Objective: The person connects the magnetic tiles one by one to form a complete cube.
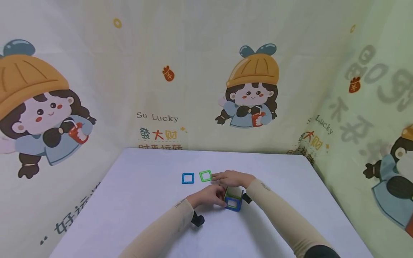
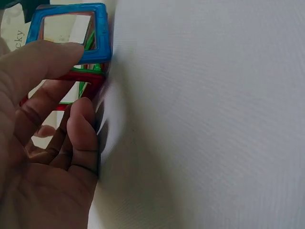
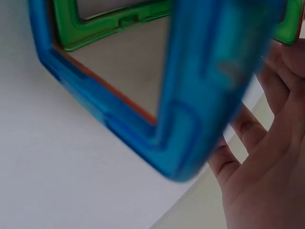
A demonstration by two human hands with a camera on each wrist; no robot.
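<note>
A small box of magnetic square frames, blue in front with green parts, stands on the table. My left hand grips its left side; in the left wrist view the thumb of that hand lies on a blue frame, with red and green edges below. My right hand reaches behind the box, fingers extended, fingertips at the right edge of a flat green square frame. In the right wrist view the blue framework fills the foreground, with the right hand beyond it, fingers partly hidden.
A flat blue square frame lies left of the green one on the white table. A printed cloth with cartoon figures hangs behind and beside the table.
</note>
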